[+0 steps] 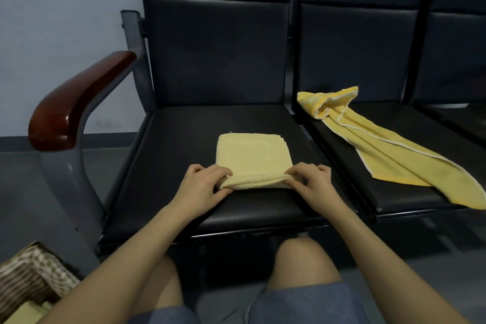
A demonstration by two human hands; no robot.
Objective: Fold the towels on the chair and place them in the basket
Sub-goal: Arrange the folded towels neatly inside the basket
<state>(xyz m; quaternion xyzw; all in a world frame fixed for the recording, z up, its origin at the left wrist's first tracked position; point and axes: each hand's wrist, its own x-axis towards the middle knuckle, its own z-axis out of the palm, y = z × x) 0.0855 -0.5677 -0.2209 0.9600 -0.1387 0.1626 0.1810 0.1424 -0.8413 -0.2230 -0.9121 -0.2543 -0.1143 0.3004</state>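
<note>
Two hands are on the job, and nearest me, low at my left, sits the woven basket with a pale folded cloth already lying in its corner. My knees come next, up against the front edge of the black seat.

On that seat my left hand pinches the near left corner of the folded pale towel, thumb under and fingers curled over the doubled edge. My right hand does the same at the near right corner — both are clamped on the cloth, lifting its near edge slightly off the cushion while the far part lies flat. The towel is already a compact rectangle, so I judge this to be the last fold (or close to it): the near edge should travel away from me and land square on the far edge.

That calls for both corners moving together, level, or the layers will skew. Then a press flat, and a carry down to the basket on my left.

Farther off, on the next seat to my right, the brighter yellow towel lies crumpled and stretched out — untouched, with one end hanging over the front edge.
</note>
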